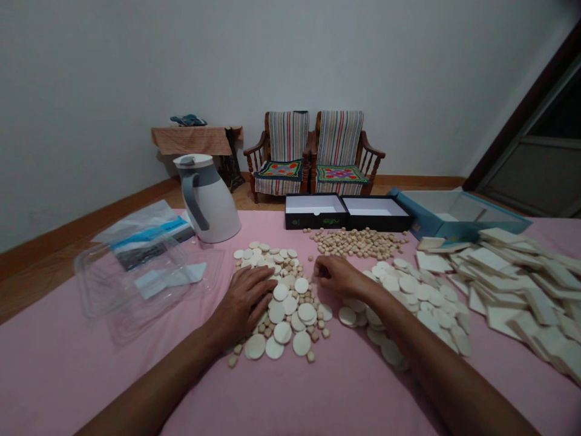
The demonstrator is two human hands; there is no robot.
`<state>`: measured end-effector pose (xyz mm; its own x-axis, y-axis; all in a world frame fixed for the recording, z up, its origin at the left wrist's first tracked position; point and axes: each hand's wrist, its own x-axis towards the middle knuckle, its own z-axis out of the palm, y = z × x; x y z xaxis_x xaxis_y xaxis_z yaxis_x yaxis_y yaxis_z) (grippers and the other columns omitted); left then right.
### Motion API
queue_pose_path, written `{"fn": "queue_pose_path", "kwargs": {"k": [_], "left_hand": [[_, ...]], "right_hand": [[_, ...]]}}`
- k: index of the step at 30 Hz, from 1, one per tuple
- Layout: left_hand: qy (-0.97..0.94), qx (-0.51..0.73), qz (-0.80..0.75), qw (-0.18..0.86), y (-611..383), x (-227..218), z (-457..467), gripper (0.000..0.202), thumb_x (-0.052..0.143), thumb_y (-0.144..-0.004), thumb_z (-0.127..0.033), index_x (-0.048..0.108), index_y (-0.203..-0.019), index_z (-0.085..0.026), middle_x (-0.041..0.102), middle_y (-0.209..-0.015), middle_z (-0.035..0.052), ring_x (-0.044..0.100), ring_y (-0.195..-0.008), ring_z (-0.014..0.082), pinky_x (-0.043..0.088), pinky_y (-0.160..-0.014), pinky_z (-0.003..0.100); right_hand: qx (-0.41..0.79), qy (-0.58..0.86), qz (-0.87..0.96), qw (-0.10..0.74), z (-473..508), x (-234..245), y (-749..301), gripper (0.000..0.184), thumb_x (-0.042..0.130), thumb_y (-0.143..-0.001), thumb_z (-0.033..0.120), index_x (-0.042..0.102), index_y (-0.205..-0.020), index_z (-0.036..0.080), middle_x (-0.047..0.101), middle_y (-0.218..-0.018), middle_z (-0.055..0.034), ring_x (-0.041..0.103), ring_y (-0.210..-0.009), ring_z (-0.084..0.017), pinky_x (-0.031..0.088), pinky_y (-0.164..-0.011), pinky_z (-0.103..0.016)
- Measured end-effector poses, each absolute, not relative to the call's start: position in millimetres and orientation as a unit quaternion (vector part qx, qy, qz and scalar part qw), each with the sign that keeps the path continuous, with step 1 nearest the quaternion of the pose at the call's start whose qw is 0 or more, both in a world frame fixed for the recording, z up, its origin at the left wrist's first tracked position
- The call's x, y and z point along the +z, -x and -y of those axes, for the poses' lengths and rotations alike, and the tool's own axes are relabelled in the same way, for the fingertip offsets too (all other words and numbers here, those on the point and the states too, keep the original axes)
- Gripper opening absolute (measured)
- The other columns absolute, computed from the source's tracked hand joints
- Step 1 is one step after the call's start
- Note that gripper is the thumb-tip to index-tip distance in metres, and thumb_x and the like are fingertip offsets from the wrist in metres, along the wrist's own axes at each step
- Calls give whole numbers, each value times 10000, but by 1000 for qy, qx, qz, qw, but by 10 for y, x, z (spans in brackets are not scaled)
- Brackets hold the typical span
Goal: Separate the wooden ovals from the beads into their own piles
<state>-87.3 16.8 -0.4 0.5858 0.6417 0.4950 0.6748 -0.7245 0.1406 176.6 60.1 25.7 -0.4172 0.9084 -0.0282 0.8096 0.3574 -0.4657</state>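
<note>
My left hand [245, 301] lies with its fingers stretched over the left side of a mixed heap. Pale round wooden discs [282, 332] and small wooden cubes [310, 356] make up this heap. Just right of it, my right hand [334, 274] is closed, its fingers curled down near the cloth; whatever they pinch is hidden. Beyond that hand spreads a pile of cubes only [358, 243]. A pile of discs only [411, 287] lies to its right, partly covered by my right forearm.
Flat rectangular wooden pieces [512, 272] are heaped at far right. Two black box halves [315, 221] and a blue box [422, 221] stand behind the piles. At left are a white-grey jug [218, 206], clear plastic trays [91, 290] and a blue-white packet [149, 239]. Pink cloth [272, 399] covers the table.
</note>
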Motion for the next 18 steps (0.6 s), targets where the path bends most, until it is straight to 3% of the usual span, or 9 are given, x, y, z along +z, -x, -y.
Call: {"fn": "queue_pose_path", "kwargs": {"k": [4, 8, 11, 14, 18], "left_hand": [[891, -261, 371, 27, 870, 2, -164, 265, 471, -917, -188, 587, -1155, -206, 573, -1292, 101, 487, -1225, 240, 340, -1049, 496], [892, -256, 371, 30, 873, 0, -166, 266, 465, -923, -188, 579, -1163, -204, 568, -1298, 102, 478, -1232, 237, 333, -1049, 497], [893, -254, 371, 31, 878, -6, -170, 269, 467, -920, -184, 580, -1163, -206, 569, -1296, 100, 479, -1228, 236, 333, -1048, 492], [892, -260, 370, 33, 878, -14, -176, 267, 468, -917, -188, 587, -1155, -206, 577, -1285, 97, 486, -1220, 238, 339, -1045, 489], [890, -262, 372, 33, 869, -16, -176, 267, 470, -916, -194, 591, -1153, -208, 580, -1284, 94, 487, -1222, 238, 342, -1050, 485]], "right_hand": [[93, 631, 769, 39, -604, 287, -1856, 219, 467, -765, 56, 626, -891, 139, 663, -925, -132, 597, -837, -211, 343, -620, -265], [77, 652, 755, -1, -638, 284, -1936, 250, 443, -803, 55, 649, -928, 125, 660, -975, -174, 617, -897, -254, 386, -661, -295], [59, 652, 754, 57, -694, 227, -1951, 352, 397, -811, 10, 617, -1069, 107, 619, -1114, -191, 599, -992, -246, 418, -761, -312], [103, 582, 788, 172, -734, 114, -1885, 413, 402, -806, 2, 591, -1157, 110, 612, -1175, -169, 576, -1069, -229, 433, -872, -330], [214, 441, 831, 264, -740, -73, -1752, 350, 407, -902, 144, 587, -1201, 173, 631, -1211, -106, 578, -1104, -203, 437, -949, -349]]}}
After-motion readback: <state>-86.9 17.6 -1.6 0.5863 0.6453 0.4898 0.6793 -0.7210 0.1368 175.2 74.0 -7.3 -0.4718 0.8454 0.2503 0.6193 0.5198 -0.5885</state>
